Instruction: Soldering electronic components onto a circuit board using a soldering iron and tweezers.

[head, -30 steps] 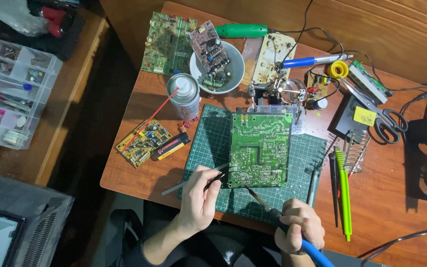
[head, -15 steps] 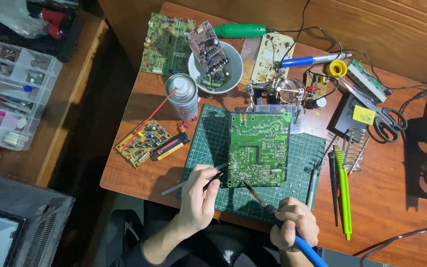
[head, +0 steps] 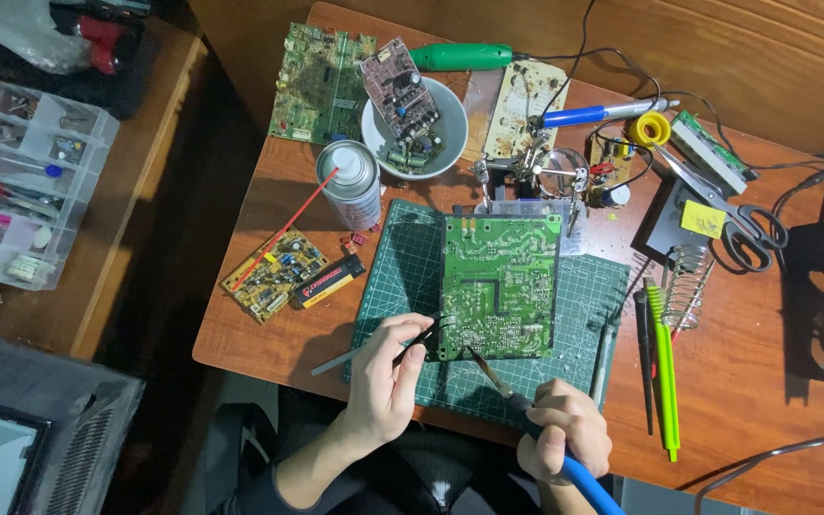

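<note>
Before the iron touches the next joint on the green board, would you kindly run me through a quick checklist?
1. Board flat on the cutting mat: ok.
2. Right hand gripping the soldering iron, tip at the board's near edge: ok.
3. Left hand holding tweezers at the same edge: ok.
4. Tip on the right pad: cannot tell, too small.
5. Spray can away from the iron: ok.
6. Iron hot: cannot tell.
</note>
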